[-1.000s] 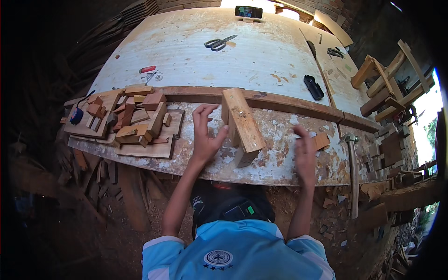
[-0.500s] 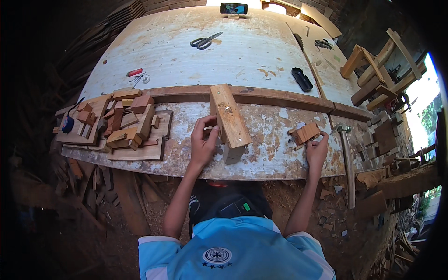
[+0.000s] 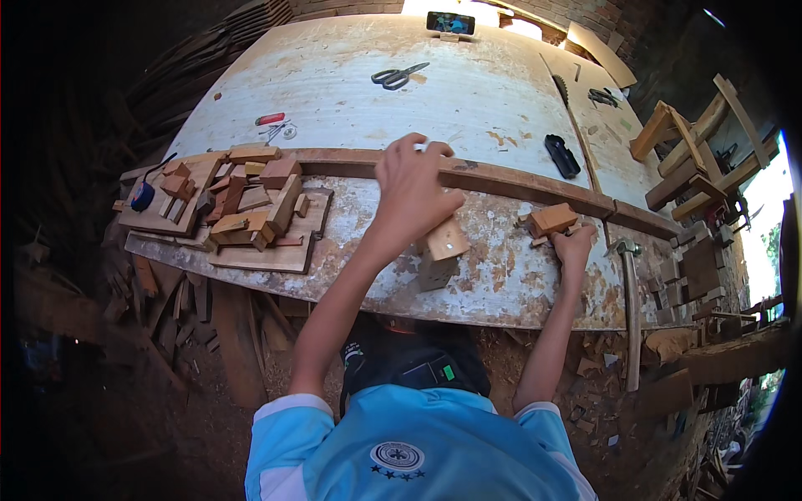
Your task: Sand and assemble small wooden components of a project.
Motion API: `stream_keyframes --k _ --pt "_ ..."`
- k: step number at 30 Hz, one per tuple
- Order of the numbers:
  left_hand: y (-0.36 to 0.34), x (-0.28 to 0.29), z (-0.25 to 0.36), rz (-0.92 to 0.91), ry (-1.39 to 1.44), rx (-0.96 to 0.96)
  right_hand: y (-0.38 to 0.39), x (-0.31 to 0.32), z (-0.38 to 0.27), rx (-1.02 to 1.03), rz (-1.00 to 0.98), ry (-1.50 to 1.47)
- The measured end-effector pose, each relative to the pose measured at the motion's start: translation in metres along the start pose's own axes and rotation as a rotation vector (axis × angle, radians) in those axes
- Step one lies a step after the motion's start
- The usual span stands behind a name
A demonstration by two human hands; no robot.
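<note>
My left hand (image 3: 413,188) is over the wooden piece standing near the bench's front edge, its fingers and thumb apart. It hides much of that piece; the near end of the top board (image 3: 447,240) and the grey upright block (image 3: 438,271) below it show. Farther right, my right hand (image 3: 574,244) has its fingers pinched together beside a small reddish wooden block (image 3: 553,219). Whatever is between those fingertips is too small to make out. Small wood scraps (image 3: 539,241) lie against that block.
A wooden rail (image 3: 518,187) crosses the bench. Wood offcuts (image 3: 251,200) and a blue tape measure (image 3: 143,197) lie left. A hammer (image 3: 630,317) overhangs the front edge at right. Scissors (image 3: 397,77), a black case (image 3: 562,156) and a propped phone (image 3: 450,23) are beyond the rail.
My left hand has gone from the side of the wooden piece to over its top, farther from me. My right hand's fingers have drawn together by the small block. The view has shifted slightly.
</note>
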State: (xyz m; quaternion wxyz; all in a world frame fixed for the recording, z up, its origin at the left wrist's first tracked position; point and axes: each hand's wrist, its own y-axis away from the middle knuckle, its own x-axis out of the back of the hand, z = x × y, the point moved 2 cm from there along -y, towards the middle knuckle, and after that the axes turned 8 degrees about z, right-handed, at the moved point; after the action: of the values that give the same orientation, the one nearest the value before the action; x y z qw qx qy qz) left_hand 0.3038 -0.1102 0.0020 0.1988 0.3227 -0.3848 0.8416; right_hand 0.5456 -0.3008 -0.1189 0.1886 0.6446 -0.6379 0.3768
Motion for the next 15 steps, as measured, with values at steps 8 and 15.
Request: stream_keyframes --k 8,15 --pt "0.058 0.029 -0.070 0.143 0.943 0.605 0.015 0.080 0.005 0.017 0.203 -0.380" --pt "0.044 0.013 -0.054 0.204 0.906 0.440 0.128 0.033 -0.097 0.651 -0.153 -0.560"
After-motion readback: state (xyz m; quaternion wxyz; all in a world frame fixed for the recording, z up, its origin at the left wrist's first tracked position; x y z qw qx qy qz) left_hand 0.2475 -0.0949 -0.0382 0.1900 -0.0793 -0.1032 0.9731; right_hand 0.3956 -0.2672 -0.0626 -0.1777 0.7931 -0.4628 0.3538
